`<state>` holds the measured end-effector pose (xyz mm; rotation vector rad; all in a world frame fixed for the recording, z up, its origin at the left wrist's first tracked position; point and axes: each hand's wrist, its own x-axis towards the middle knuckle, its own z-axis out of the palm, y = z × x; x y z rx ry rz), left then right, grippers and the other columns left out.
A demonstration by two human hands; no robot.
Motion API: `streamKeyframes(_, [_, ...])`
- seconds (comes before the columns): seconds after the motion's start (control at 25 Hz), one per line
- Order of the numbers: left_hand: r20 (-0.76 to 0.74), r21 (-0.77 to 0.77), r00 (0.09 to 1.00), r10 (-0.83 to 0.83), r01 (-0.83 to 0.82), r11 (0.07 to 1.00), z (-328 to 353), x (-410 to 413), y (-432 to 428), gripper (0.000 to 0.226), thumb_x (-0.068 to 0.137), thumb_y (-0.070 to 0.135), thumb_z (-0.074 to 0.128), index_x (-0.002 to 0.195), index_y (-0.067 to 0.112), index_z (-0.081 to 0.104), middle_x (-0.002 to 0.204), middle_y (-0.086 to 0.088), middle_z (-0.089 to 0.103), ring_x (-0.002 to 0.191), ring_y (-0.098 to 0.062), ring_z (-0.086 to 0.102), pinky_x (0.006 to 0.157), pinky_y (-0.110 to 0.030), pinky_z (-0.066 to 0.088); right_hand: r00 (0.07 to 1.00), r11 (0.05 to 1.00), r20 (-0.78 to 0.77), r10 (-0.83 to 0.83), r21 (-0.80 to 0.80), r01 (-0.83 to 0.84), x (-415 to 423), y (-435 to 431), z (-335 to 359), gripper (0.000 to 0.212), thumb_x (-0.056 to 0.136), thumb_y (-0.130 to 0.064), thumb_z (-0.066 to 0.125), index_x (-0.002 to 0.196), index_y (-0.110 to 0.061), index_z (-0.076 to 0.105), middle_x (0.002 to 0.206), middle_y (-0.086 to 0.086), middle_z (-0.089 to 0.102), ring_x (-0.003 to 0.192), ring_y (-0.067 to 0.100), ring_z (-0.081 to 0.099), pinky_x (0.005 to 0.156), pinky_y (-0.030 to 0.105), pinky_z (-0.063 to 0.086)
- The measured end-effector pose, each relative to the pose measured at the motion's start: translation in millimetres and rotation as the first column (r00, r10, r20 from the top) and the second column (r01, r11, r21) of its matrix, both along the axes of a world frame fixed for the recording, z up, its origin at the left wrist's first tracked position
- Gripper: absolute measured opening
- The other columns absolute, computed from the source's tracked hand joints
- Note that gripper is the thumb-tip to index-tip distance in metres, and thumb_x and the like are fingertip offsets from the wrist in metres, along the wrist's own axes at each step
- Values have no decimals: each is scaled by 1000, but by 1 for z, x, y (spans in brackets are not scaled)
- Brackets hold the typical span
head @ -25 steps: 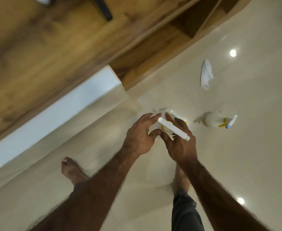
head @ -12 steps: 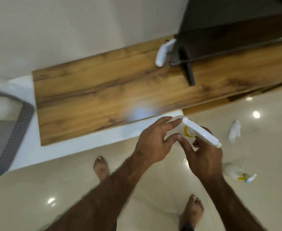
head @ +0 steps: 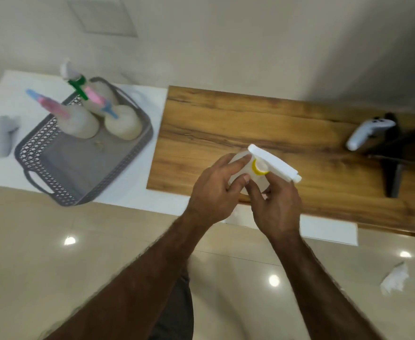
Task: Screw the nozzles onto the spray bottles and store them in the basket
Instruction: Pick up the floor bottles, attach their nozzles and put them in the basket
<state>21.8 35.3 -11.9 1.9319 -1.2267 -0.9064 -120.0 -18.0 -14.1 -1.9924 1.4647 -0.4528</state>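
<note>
Both hands hold one white spray bottle above the wooden top. My left hand wraps its body. My right hand grips it below the white nozzle, which sits on the neck with a yellow collar. To the left, a grey lattice basket holds three translucent spray bottles with pink, blue and green nozzles.
The basket stands on a white counter beside a wooden top. A grey dispenser stands left of the basket. A white controller leans on a black stand at right. A crumpled tissue lies on the tiled floor.
The view has swung up from the floor to the counter and left, bringing the basket into sight. Both hands have lifted the bottle with its nozzle up over the wooden top.
</note>
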Motion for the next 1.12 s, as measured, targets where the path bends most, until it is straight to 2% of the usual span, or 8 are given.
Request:
streamKeyframes(0.08, [-28, -15, 997, 69, -70, 997, -3, 30, 10, 46, 104, 43, 48, 148, 29, 56, 154, 2, 53, 128, -20, 61, 101, -49, 56, 998, 998, 5, 57, 1, -57, 35, 2, -2, 39, 99, -50, 60, 126, -24, 69, 109, 2, 71, 72, 8, 55, 64, 22, 37])
streamKeyframes(0.2, [-17, -55, 982, 190, -190, 980, 1, 73, 29, 43, 107, 38, 49, 149, 30, 55, 151, 3, 55, 130, -13, 58, 103, -45, 56, 990, 991, 39, 133, 8, -134, 90, 11, 0, 38, 100, -47, 59, 130, -26, 67, 121, 1, 68, 95, 20, 63, 78, 30, 47])
streamKeyframes(0.36, [-9, -68, 947, 322, -322, 944, 11, 120, 56, 45, 106, 37, 47, 150, 31, 54, 148, 5, 58, 129, -13, 59, 106, -46, 54, 966, 970, 96, 240, -49, -236, 152, 28, 10, 42, 99, -42, 59, 137, -25, 63, 131, -2, 66, 104, 20, 65, 82, 30, 52])
streamKeyframes(0.56, [-4, -81, 896, 443, -442, 893, 23, 177, 94, 48, 101, 39, 47, 147, 30, 57, 144, 3, 59, 129, -16, 59, 103, -47, 54, 925, 936, 139, 353, -62, -348, 217, 56, 23, 41, 99, -44, 59, 136, -25, 63, 118, 2, 68, 97, 19, 65, 76, 39, 59])
streamKeyframes(0.76, [0, -30, 867, 498, -497, 867, 25, 233, 129, 46, 102, 35, 46, 147, 29, 57, 147, 3, 59, 140, -18, 51, 112, -51, 48, 871, 875, 98, 482, -106, -472, 280, 78, 18, 37, 101, -46, 58, 124, -19, 68, 108, 5, 68, 93, 24, 66, 71, 26, 40])
streamKeyframes(0.96, [-53, 81, 844, 534, -529, 845, 0, 276, 141, 39, 108, 20, 50, 146, 25, 57, 139, 7, 57, 130, -26, 58, 110, -52, 50, 830, 827, -33, 557, -70, -558, 328, 87, -12, 41, 103, -46, 52, 131, -18, 63, 109, 9, 66, 102, 30, 64, 71, 29, 36])
streamKeyframes(1.04, [-96, 106, 835, 542, -533, 840, -10, 283, 138, 38, 108, 15, 50, 144, 28, 57, 134, 9, 58, 127, -22, 59, 111, -48, 49, 825, 825, -64, 562, -36, -565, 338, 87, -25, 41, 104, -43, 53, 135, -17, 61, 111, 12, 65, 104, 33, 64, 73, 33, 41])
streamKeyframes(1.12, [-133, 110, 824, 551, -540, 834, -18, 287, 135, 39, 108, 11, 49, 131, 40, 56, 123, 16, 62, 111, -8, 62, 107, -43, 48, 823, 825, -57, 565, 12, -566, 345, 87, -35, 41, 104, -39, 56, 137, -16, 59, 113, 14, 65, 105, 34, 65, 78, 40, 51])
